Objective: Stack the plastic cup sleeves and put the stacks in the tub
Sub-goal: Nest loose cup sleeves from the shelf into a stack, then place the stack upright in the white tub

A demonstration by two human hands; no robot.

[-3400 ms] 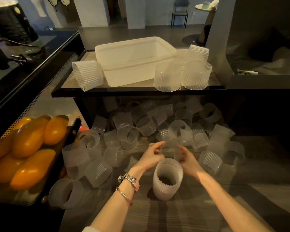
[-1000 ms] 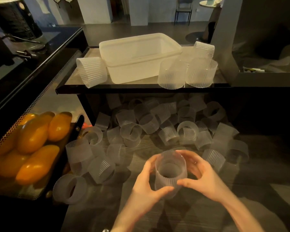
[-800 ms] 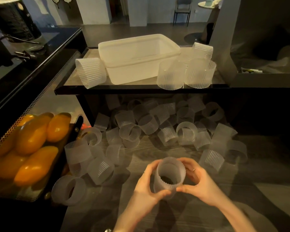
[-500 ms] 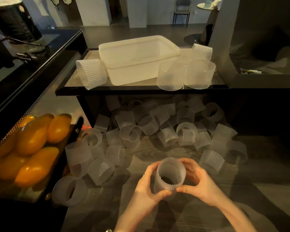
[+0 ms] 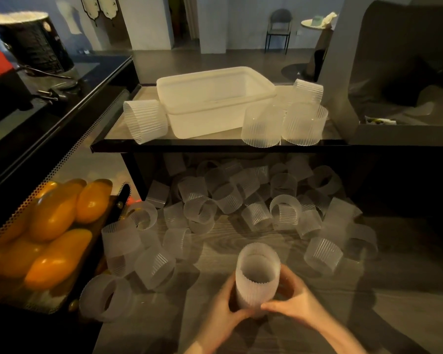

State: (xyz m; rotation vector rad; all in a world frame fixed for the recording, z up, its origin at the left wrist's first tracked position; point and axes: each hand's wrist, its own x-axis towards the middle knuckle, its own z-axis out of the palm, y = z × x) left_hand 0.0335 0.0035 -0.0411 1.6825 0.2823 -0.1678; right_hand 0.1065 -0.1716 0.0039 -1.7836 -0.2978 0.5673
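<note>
The tub [image 5: 215, 103], one translucent white rectangular bin, stands bare inside on the upper shelf [image 5: 128, 141]; it looks stiff and light, best lifted by its thick rim. Around it on that shelf are four finished stacks [image 5: 262, 126] of ribbed sleeves: one tipped against the tub's left side, two upright at its right front corner, one behind those. They look light but springy, so I judge a whole-hand wrap round the ribbed wall safer than a pinch on the thin rim, which would likely buckle. On the lower desk [image 5: 317, 315], a grey wood-grain top, lie the loose sleeves [image 5: 200, 210], too many and too overlapped to count exactly, roughly thirty, mostly on their sides and reaching under the shelf. Nearest the person is one upright stack in progress [image 5: 257, 277], standing on the desk, its scalloped top edge open. The left hand [image 5: 223, 318] curls round its lower left wall and the right hand [image 5: 296, 306] round its lower right, thumbs meeting in front, both grasping it. The smooth frosted plastic probably slips easily, so firm, even pressure suits it
</note>
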